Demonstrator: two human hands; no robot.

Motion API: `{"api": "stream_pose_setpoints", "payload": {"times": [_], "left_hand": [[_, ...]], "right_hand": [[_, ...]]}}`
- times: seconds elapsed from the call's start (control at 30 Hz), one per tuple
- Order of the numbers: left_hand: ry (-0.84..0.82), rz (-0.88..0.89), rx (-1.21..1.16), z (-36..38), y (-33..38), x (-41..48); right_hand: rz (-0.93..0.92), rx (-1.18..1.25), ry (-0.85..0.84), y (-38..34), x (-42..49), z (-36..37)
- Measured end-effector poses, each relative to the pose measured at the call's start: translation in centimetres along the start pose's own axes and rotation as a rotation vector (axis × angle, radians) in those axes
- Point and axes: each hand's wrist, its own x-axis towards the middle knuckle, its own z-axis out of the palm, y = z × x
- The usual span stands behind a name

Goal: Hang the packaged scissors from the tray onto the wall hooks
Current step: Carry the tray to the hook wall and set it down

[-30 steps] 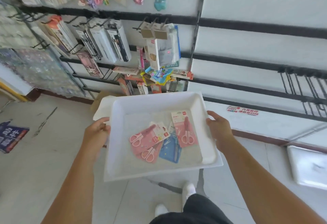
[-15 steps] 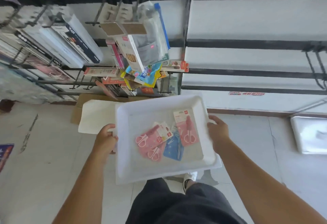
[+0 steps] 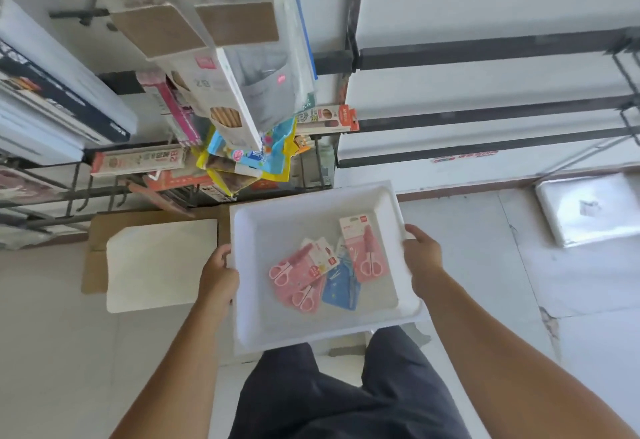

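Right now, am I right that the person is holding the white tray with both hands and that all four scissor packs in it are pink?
Not quite. The head view shows the left hand and right hand gripping the white tray, but only three packs are pink; the fourth is a blue pack, lying partly under the pink packs.

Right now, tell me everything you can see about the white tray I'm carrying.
The white tray is a shallow rectangular bin with a flat rim and sloped walls; it looks like plastic or foam. It is carried above the floor, roughly level, with the left hand gripping its left rim and the right hand its right rim. On its floor lie overlapping pink scissor packs, one separate pink pack and a blue pack.
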Motion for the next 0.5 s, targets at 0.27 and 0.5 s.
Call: {"api": "stream_pose_setpoints", "payload": {"times": [0.27,0.5], "left_hand": [[0.084,-0.010,-0.012,1.0,-0.2,1.0],[0.332,0.394,0.262,4.3,0.6,-1.7]], "right_hand": [[-0.092,-0.029,0.036,-0.6,0.0,0.5],[-0.364,-0.152,0.056,0.9,-2.3,1.9]]}}
